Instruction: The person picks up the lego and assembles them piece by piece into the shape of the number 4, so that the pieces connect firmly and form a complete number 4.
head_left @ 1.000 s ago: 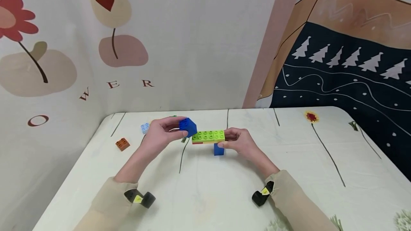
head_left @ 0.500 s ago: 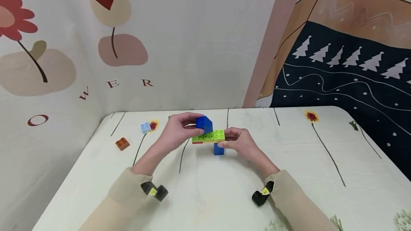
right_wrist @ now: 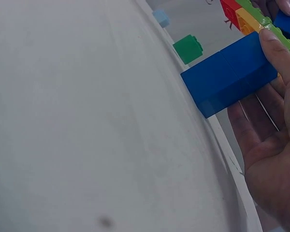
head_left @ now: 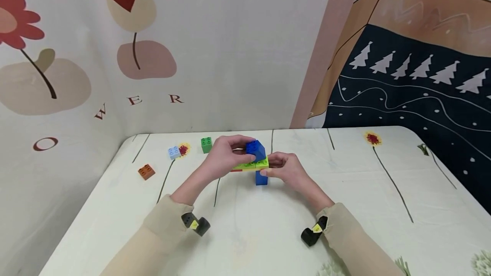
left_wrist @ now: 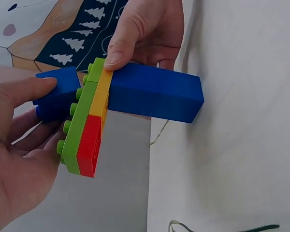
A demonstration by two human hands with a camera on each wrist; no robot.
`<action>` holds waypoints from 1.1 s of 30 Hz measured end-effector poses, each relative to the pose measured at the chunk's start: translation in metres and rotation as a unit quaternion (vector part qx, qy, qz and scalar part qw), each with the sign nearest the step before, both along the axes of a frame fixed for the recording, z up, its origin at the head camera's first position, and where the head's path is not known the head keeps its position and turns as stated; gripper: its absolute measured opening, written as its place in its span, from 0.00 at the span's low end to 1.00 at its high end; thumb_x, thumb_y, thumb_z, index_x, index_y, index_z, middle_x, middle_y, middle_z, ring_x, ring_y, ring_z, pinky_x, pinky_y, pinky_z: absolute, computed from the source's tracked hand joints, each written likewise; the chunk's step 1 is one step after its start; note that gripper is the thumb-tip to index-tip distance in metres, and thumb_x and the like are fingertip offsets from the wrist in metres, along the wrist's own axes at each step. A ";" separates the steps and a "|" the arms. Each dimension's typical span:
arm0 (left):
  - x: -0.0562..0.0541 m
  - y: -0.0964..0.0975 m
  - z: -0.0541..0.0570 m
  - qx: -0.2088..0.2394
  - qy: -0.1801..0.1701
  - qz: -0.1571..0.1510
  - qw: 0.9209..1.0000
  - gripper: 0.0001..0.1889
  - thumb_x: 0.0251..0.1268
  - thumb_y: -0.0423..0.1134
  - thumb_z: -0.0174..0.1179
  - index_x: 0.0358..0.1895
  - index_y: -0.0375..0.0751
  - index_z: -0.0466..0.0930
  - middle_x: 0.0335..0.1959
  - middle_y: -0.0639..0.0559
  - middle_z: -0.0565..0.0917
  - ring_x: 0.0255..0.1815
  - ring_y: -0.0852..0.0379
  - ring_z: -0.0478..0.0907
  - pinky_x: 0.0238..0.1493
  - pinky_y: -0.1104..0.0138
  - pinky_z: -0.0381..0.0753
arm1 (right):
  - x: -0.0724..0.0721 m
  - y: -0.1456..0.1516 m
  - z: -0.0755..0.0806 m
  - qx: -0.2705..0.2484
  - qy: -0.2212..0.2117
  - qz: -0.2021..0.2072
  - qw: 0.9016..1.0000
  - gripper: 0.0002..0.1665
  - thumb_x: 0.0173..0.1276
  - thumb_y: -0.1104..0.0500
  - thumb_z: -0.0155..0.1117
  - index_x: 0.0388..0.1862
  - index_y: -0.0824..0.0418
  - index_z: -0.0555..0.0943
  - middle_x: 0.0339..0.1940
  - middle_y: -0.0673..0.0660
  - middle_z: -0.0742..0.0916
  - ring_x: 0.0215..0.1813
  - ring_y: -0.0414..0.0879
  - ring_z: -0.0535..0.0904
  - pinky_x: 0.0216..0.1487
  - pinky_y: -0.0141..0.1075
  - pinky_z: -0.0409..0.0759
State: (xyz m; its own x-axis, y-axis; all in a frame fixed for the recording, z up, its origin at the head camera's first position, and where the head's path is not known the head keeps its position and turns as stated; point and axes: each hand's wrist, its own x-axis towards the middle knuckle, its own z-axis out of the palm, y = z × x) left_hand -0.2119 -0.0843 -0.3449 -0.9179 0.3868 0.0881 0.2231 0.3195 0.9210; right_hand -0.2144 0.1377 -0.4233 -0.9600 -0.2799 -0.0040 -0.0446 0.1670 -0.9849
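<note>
My left hand [head_left: 222, 156] pinches a blue toy building brick with a sloped side [head_left: 256, 150] between thumb and fingers. That brick is right over the studs of the lime green bricks [left_wrist: 82, 125]; I cannot tell whether it touches them. Beneath the lime layer are a yellow brick [left_wrist: 104, 92] and a red brick [left_wrist: 90, 145]. Two stacked blue bricks [left_wrist: 154, 92] form a column under the yellow one, at the right end. My right hand [head_left: 287, 169] grips the assembly at that end, its thumb on the side where yellow meets blue.
Left of the assembly on the white patterned tabletop [head_left: 245, 233] lie a green brick [head_left: 206, 145], a light blue brick [head_left: 174, 152] and a brown-orange brick [head_left: 146, 172]. Behind the table's far edge hangs a printed cloth [head_left: 238, 54].
My left hand has moved right with the sloped blue brick, from the assembly's left end to over its right end. The green brick has come into fuller view. My right hand stays put.
</note>
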 end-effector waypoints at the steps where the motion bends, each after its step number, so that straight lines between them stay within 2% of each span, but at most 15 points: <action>1: 0.000 0.000 0.000 -0.006 0.001 -0.003 1.000 0.23 0.63 0.29 0.71 0.62 0.33 0.81 0.57 0.38 0.84 0.55 0.43 0.85 0.54 0.57 0.85 | 0.000 0.000 0.000 0.000 0.001 0.000 1.000 0.22 0.62 0.63 0.78 0.54 0.69 0.85 0.46 0.61 0.90 0.52 0.53 0.87 0.52 0.40 0.86; 12: -0.001 0.005 -0.001 -0.042 0.033 -0.022 0.998 0.23 0.65 0.32 0.71 0.63 0.36 0.82 0.54 0.43 0.85 0.51 0.49 0.84 0.53 0.61 0.85 | 0.001 0.001 0.000 0.004 0.006 -0.001 1.000 0.22 0.63 0.61 0.78 0.54 0.69 0.85 0.48 0.61 0.90 0.53 0.54 0.87 0.53 0.42 0.86; 20: -0.002 0.007 -0.002 -0.038 0.030 -0.030 0.998 0.21 0.66 0.34 0.71 0.61 0.37 0.83 0.52 0.45 0.87 0.49 0.51 0.84 0.52 0.62 0.85 | 0.001 0.002 -0.001 0.013 0.004 -0.013 1.000 0.21 0.64 0.62 0.78 0.54 0.68 0.85 0.47 0.61 0.90 0.53 0.53 0.87 0.52 0.42 0.86; 33: -0.003 0.008 -0.001 -0.048 0.022 -0.034 0.998 0.21 0.67 0.36 0.70 0.62 0.38 0.83 0.50 0.47 0.87 0.47 0.52 0.83 0.49 0.64 0.85 | 0.001 0.000 -0.001 0.004 0.004 -0.001 1.000 0.21 0.63 0.61 0.78 0.52 0.69 0.85 0.46 0.60 0.91 0.52 0.53 0.87 0.52 0.40 0.86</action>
